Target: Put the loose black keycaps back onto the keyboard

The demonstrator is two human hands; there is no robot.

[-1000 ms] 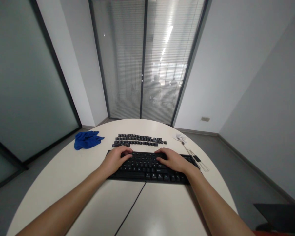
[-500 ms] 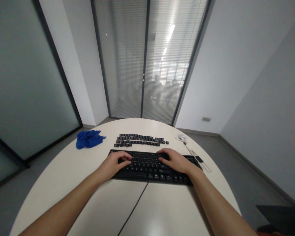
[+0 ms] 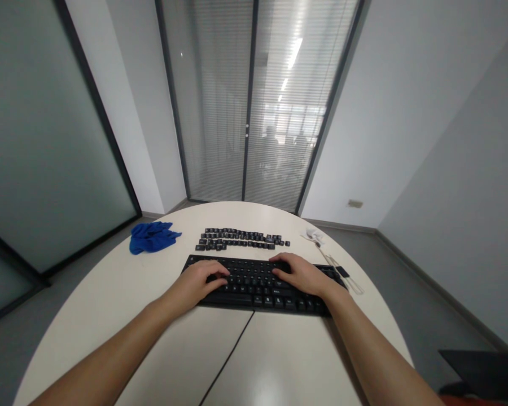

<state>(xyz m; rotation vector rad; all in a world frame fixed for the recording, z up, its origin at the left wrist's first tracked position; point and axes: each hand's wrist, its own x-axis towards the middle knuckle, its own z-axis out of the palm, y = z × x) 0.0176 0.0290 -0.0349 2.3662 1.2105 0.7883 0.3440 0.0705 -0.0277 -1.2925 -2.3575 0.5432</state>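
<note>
"As the list runs left to right, what stands first?"

"Blue cloth (image 3: 153, 237), crumpled by the left rim of the table (image 3: 186, 344), seemingly set aside. Left hand (image 3: 197, 282), loosely curled over the left part of the keyboard (image 3: 249, 286); thumb and fingers parted, nothing visible between."

"Centre?"

"Keyboard, lying lengthwise. Keycaps (image 3: 242, 237), loose, beyond its far edge, in rows probably meant to keep their order. Right hand (image 3: 298, 274), half-spread over keys; thumb and forefinger apart, no object visible."

"Right, and room?"

"Corded item (image 3: 342, 272), kind unclear, along the right rim. Tabletop stretches widest left and near, between forearms."
</note>
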